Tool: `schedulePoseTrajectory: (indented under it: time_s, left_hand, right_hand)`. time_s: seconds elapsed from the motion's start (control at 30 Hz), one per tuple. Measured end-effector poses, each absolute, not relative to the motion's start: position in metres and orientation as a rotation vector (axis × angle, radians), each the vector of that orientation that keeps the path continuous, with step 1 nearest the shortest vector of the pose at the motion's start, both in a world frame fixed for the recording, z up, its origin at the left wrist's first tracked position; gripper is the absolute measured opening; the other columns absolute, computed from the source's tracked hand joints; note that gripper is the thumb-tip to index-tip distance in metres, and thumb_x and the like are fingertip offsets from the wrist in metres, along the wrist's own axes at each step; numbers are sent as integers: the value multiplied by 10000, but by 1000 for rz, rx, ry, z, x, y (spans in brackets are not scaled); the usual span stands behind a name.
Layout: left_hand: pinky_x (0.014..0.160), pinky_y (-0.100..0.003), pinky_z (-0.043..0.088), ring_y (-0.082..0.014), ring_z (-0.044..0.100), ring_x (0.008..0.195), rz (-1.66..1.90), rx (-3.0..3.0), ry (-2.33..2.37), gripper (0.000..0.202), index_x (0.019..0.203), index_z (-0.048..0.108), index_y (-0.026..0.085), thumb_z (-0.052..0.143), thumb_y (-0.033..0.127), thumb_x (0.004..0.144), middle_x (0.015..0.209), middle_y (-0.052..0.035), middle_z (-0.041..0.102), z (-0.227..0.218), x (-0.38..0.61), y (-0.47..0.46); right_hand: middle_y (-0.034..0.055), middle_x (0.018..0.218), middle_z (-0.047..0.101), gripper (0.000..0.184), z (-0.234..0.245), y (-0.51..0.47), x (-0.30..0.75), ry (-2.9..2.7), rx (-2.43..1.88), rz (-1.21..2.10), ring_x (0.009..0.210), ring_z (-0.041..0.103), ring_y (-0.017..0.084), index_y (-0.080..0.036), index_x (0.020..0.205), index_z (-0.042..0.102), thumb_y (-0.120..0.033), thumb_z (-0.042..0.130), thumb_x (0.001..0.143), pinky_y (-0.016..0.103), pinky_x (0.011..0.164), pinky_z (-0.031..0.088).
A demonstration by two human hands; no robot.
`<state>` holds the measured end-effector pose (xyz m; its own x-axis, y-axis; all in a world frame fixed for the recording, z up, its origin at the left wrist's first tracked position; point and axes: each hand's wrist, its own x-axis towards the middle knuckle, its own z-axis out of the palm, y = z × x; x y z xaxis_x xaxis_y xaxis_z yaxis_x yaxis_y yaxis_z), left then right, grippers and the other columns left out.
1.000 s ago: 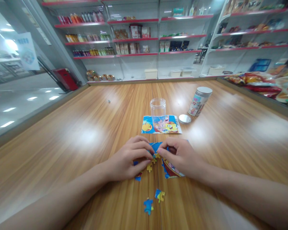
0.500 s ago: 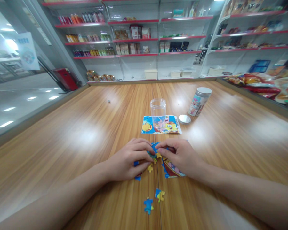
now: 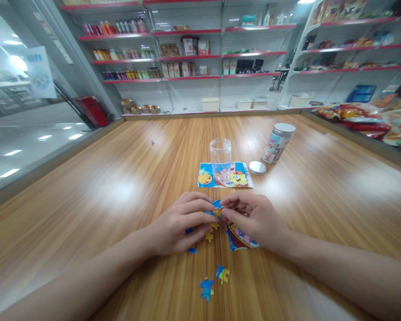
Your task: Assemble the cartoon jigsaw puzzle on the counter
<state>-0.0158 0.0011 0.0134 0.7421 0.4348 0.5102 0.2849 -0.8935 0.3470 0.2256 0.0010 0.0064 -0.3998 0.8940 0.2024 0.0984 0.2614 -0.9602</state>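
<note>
Between my fingertips is a small yellow puzzle piece point(image 3: 218, 212), pinched by the thumb and forefinger of my right hand point(image 3: 254, 218). My left hand point(image 3: 183, 223) rests over joined puzzle pieces with its fingers spread, the fingertips close to that piece. A joined puzzle section point(image 3: 242, 237) with a brown and purple picture lies partly under my right hand. Loose yellow pieces point(image 3: 209, 235) sit by my left thumb. Nearer to me lie a blue piece point(image 3: 206, 289) and a blue-and-yellow piece point(image 3: 223, 274). My left hand hides much of the puzzle beneath it.
Beyond my hands a picture sheet point(image 3: 205, 174) lies flat, with a clear open jar point(image 3: 220, 151) standing on it. A silver lid point(image 3: 257, 167) is beside the sheet, near a printed can point(image 3: 278, 143). Snack bags point(image 3: 357, 118) lie past the table's right edge.
The yellow piece in my right fingers has shifted slightly left, and its fingers have opened out a little behind the pinch. My left hand has hardly moved.
</note>
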Motion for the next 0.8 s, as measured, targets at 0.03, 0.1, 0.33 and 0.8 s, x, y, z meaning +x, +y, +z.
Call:
schedulePoseTrajectory:
  time_s: [0.03, 0.1, 0.33, 0.8]
  left_hand:
    - [1027, -455, 501, -251, 567, 1187, 906, 2687, 552, 328, 1166, 655, 169, 654, 60, 856, 1165, -109, 674, 14, -16, 1]
    - [1022, -449, 510, -243, 583, 1156, 932, 2668, 525, 322, 1157, 653, 160, 661, 56, 853, 1124, -107, 688, 15, -15, 1]
    - [1000, -428, 531, -221, 619, 1103, 993, 2605, 543, 354, 1206, 629, 158, 650, 62, 866, 1094, -112, 698, 19, -13, 0]
    - [835, -373, 537, -160, 638, 809, 1082, 2618, 576, 175, 1038, 660, 192, 670, 97, 891, 890, -46, 728, 19, -9, 2]
  right_hand:
    - [21, 853, 749, 148, 7, 1, 226, -1714, -910, 1221, 748, 713, 147, -193, 1008, 685, -271, 680, 882, 266, 699, 588]
    - [26, 852, 754, 158, 9, 1, 226, -1738, -907, 1176, 748, 716, 147, -190, 1024, 687, -264, 673, 885, 262, 691, 586]
    - [19, 856, 769, 148, 19, 0, 226, -1894, -945, 928, 748, 716, 141, -191, 999, 739, -222, 657, 879, 250, 693, 572]
    - [19, 803, 733, 162, 25, -4, 228, -2040, -910, 867, 723, 652, 133, -186, 920, 756, -232, 601, 913, 261, 687, 492]
